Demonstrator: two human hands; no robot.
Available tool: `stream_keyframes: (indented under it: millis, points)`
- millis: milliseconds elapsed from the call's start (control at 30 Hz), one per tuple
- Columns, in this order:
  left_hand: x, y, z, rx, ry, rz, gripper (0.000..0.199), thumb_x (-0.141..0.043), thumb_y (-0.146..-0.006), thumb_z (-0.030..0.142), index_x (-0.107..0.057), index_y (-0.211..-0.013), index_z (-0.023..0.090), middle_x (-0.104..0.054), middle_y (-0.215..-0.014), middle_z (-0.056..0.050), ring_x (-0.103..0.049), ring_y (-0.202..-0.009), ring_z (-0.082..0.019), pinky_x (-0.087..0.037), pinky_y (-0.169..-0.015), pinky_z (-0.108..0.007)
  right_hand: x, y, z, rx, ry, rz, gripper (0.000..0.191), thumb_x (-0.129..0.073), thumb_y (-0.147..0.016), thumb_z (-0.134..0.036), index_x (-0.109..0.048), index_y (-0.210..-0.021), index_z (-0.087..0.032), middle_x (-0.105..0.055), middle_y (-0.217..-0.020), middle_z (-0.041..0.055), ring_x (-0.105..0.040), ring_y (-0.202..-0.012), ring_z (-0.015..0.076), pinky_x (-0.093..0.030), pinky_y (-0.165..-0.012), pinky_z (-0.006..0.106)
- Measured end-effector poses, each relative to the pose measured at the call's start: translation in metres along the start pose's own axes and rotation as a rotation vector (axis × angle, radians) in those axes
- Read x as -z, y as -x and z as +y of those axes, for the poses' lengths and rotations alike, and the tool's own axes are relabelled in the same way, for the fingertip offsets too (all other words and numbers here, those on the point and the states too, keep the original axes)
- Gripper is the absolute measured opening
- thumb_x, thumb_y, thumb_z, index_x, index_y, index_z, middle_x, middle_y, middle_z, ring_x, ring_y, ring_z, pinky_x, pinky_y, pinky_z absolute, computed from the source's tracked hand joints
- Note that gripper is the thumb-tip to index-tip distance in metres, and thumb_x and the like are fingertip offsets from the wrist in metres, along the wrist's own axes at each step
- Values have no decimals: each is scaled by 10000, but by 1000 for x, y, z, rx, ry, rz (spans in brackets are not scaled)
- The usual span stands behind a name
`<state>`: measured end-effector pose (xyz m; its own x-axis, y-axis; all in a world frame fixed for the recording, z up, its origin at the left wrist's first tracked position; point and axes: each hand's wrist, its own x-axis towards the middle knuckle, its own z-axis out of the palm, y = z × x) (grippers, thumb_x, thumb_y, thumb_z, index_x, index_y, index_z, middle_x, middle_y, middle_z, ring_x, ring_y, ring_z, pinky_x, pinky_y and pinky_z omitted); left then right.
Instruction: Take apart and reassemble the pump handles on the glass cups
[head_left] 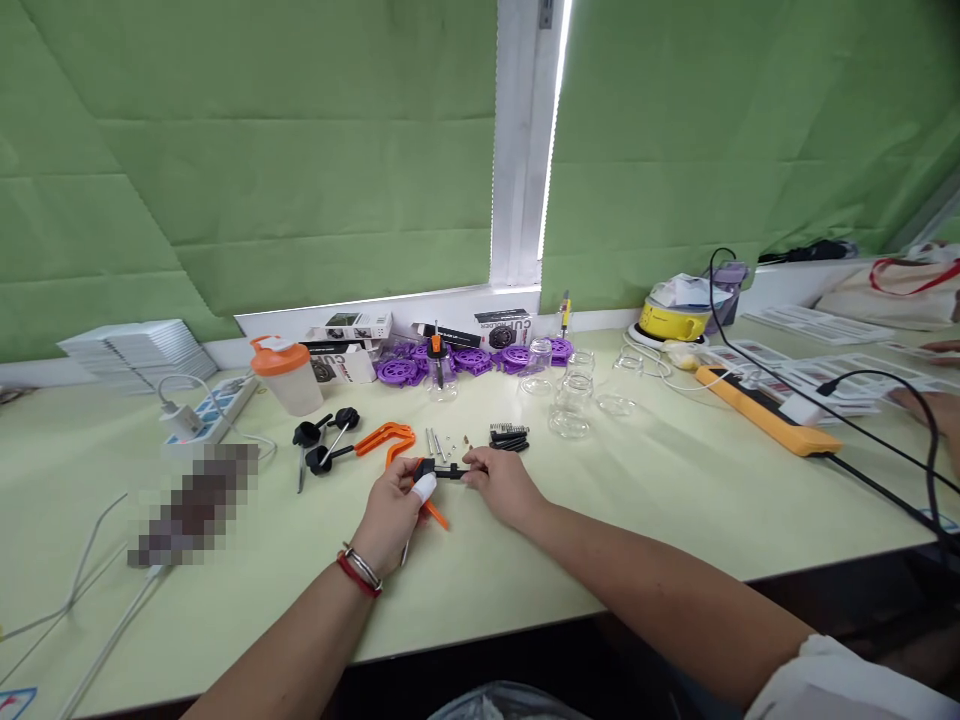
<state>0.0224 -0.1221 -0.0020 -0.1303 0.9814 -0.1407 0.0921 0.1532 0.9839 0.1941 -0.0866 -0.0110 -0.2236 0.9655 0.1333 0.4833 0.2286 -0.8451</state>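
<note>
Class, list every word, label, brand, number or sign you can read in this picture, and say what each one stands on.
"CUP HOLDER": on the white box behind the purple parts, right of the other boxes.
Too small or blurred to read: the fine print on the left-hand boxes, the black box panel, the sheets at right and the sticker at the table's lower left corner.

Blk part (453,472), orng frame (437,516), purp discs (472,361)

Smooth orange plastic handle (437,515), matt black plastic piece (428,467), shiny metal rods (439,446), smooth tabletop (525,580).
</note>
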Motion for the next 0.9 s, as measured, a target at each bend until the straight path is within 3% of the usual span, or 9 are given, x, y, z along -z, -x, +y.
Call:
stream_keyframes:
  millis: [300,500,700,900]
  points:
    - [-9,-4,2,29,44,136,394,-706,-623,270,-603,-981,144,-539,-666,28,-384,-433,-39,-329,-387,-181,-18,-13,-1,59,89,15,387,-507,-811,-122,-582,-1187,-168,-682,-797,45,-613,-742,166,-458,-732,280]
    - [-8,-9,1,22,77,135,387,-718,-612,243,-623,-969,126,-555,-667,19,-382,-418,-31,-324,-373,-178,-21,-14,1,98,135,2,378,-490,-830,-114,-576,-1192,-181,-685,-814,54,-612,-763,174,-446,-735,283]
    - [-3,-13,0,52,158,136,454,-756,-559,245,-636,-973,102,-583,-657,13,-392,-401,-29,-315,-355,-178,-18,-14,2,128,34,-29,384,-505,-808,-126,-531,-1183,-201,-621,-748,-7,-558,-699,143,-416,-670,250]
    - [-6,-14,-6,-22,110,123,472,-765,-555,281,-645,-983,120,-550,-581,45,-369,-375,-27,-290,-358,-178,-22,-18,2,105,50,1,344,-493,-802,-100,-529,-1129,-201,-606,-753,-2,-556,-713,148,-404,-666,251]
